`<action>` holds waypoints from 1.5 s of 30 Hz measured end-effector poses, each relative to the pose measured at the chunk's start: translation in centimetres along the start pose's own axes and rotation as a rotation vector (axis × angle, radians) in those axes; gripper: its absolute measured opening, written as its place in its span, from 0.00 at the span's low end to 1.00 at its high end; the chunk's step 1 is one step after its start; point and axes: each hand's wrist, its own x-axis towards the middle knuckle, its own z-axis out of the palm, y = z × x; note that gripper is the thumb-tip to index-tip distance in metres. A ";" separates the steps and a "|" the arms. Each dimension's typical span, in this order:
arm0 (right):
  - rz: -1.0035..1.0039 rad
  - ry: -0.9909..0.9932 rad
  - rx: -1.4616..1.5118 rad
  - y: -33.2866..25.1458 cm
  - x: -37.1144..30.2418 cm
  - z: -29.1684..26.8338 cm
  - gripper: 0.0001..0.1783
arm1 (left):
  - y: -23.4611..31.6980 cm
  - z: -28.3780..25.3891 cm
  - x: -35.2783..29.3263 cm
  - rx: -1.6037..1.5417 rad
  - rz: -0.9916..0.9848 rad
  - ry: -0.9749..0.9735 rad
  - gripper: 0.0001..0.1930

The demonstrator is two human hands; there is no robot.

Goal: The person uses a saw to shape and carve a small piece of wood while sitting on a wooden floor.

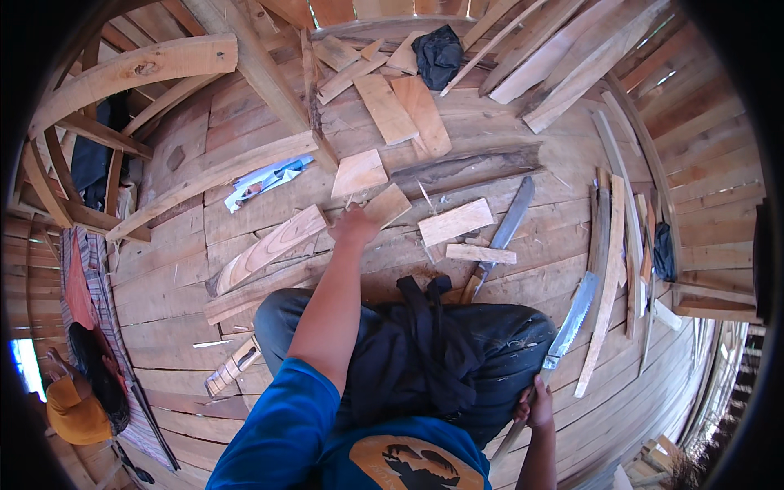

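Stretched out in front of me, my left hand [354,226] grips the near-left end of a short wooden block [389,206]. Some of its fingers are hidden behind the hand. By my right knee, my right hand [536,403] is closed around the handle of a handsaw [574,318], whose toothed blade points away from me. Left of my left hand lies a curved-grained wood piece [273,247], and beyond it a pale board offcut [359,173]. To the right are a rectangular wood block [456,221], a small wood strip [481,254] and a machete [513,214].
Long wood strips [603,286] lie at the right. More boards [385,109] and a black plastic bag [437,56] are at the back. A wooden frame [214,170] stands at left, near a crumpled packet [268,180]. A person in yellow [75,411] sits at far left.
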 end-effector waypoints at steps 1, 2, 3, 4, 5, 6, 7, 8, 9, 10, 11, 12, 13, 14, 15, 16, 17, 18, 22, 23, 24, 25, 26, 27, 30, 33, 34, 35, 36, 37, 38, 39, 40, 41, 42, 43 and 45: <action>0.002 0.002 0.001 0.2 0.0 -0.1 0.36 | 0.2 0.1 -0.2 -0.016 -0.042 -0.012 0.37; -0.007 -0.004 0.022 0.3 -0.1 -0.2 0.36 | 0.4 0.0 -0.4 -0.053 -0.046 -0.036 0.38; -0.015 -0.014 0.044 0.4 -0.1 -0.2 0.36 | 0.4 -0.2 -0.5 -0.088 -0.053 -0.057 0.39; -0.023 -0.023 0.066 0.4 -0.1 -0.2 0.36 | 0.4 -0.5 -0.6 -0.123 -0.059 -0.078 0.41; -0.019 -0.025 0.064 0.4 -0.1 -0.3 0.36 | 0.4 -0.6 -0.7 -0.129 -0.065 -0.090 0.41; -0.020 -0.025 0.063 0.4 -0.2 -0.3 0.36 | 0.5 -0.7 -0.6 -0.134 -0.067 -0.101 0.42; -0.020 -0.024 0.064 0.3 -0.2 -0.3 0.36 | 0.6 -0.9 -0.6 -0.140 -0.069 -0.113 0.43; -0.017 -0.035 0.064 0.3 -0.1 -0.3 0.36 | 0.4 -0.9 -0.6 -0.152 -0.059 -0.097 0.45; -0.016 -0.042 0.064 0.2 -0.1 -0.3 0.36 | 0.4 -0.7 -0.4 -0.166 -0.045 -0.083 0.47; -0.015 -0.049 0.065 0.2 -0.1 -0.3 0.36 | 0.4 -0.5 -0.2 -0.180 -0.030 -0.070 0.49; -0.016 -0.054 0.051 0.3 0.0 -0.4 0.36 | 0.2 -0.3 -0.1 -0.196 -0.023 -0.064 0.50; -0.021 -0.053 0.039 0.4 0.0 -0.5 0.36 | 0.3 -0.3 -0.3 -0.214 -0.010 -0.061 0.50; -0.025 -0.051 0.027 0.5 0.1 -0.7 0.36 | 0.5 -0.2 -0.4 -0.232 0.003 -0.058 0.51; -0.025 -0.045 0.031 0.6 0.1 -0.7 0.36 | 0.7 -0.2 -0.4 -0.236 -0.002 -0.063 0.51; -0.025 -0.042 0.032 0.7 0.2 -0.8 0.36 | 1.0 -0.8 -0.8 -0.241 -0.009 -0.066 0.51; -0.025 -0.038 0.033 0.7 0.2 -0.8 0.36 | 1.2 -1.1 -1.0 -0.245 -0.017 -0.070 0.51; -0.029 -0.029 0.032 0.7 0.0 -0.9 0.36 | 1.4 -0.7 -0.8 -0.270 -0.033 -0.059 0.47; -0.033 -0.034 0.027 0.5 0.1 -0.7 0.36 | 0.9 -0.4 -0.4 -0.297 -0.059 -0.038 0.44; -0.013 -0.012 0.062 0.2 0.0 -0.4 0.35 | 0.1 1.0 0.9 -0.338 -0.076 -0.009 0.41; -0.013 -0.015 0.061 0.2 0.0 -0.4 0.35 | 0.0 1.3 1.0 -0.336 -0.079 -0.009 0.41; -0.014 -0.015 0.062 0.3 0.0 -0.4 0.35 | 0.0 1.3 1.0 -0.333 -0.080 -0.011 0.41; -0.014 -0.017 0.062 0.3 0.0 -0.4 0.36 | 0.1 1.3 0.9 -0.330 -0.081 -0.013 0.41; -0.016 -0.021 0.067 0.3 0.0 -0.4 0.36 | 0.2 1.2 1.0 -0.343 -0.087 -0.028 0.42; -0.015 -0.026 0.072 0.3 -0.1 -0.4 0.36 | 0.2 1.0 0.8 -0.355 -0.094 -0.043 0.42; -0.020 -0.036 0.078 0.3 -0.1 -0.4 0.36 | 0.4 0.3 0.0 -0.327 -0.101 -0.072 0.41; -0.030 -0.057 0.093 0.7 0.1 -0.6 0.36 | 0.7 -0.9 -0.7 -0.300 -0.081 -0.056 0.39; -0.034 -0.066 0.101 0.8 0.1 -0.7 0.36 | 0.8 -1.1 -0.7 -0.297 -0.071 -0.045 0.38; -0.036 -0.065 0.081 0.8 0.1 -0.8 0.36 | 0.8 -1.1 -0.4 -0.252 -0.028 0.048 0.36; -0.038 -0.069 0.060 0.7 0.1 -0.8 0.36 | 0.5 -1.0 0.3 -0.207 0.011 0.143 0.35; -0.040 -0.071 0.041 0.7 0.1 -0.7 0.37 | 0.2 -0.8 1.0 -0.160 0.052 0.238 0.34; -0.035 -0.071 0.035 0.7 0.2 -0.6 0.37 | -0.3 -0.9 1.7 -0.142 0.076 0.302 0.34; -0.030 -0.064 0.030 0.7 0.3 -0.6 0.37 | -0.9 -0.8 2.7 -0.127 0.104 0.361 0.34; -0.029 -0.050 0.025 0.6 0.1 -0.8 0.37 | -1.2 -0.6 3.4 -0.117 0.138 0.418 0.34; -0.022 -0.053 0.047 0.5 0.1 -0.8 0.36 | -1.7 -0.6 4.0 -0.120 0.096 0.381 0.34; -0.015 -0.056 0.068 0.5 0.1 -0.6 0.36 | -2.1 -0.9 4.5 -0.124 0.054 0.344 0.35; -0.009 -0.061 0.088 0.4 0.1 -0.5 0.35 | -2.0 -0.9 4.9 -0.128 0.011 0.307 0.35; -0.020 -0.054 0.067 0.1 -0.1 -0.6 0.35 | -1.2 -0.9 4.9 -0.096 0.008 0.259 0.36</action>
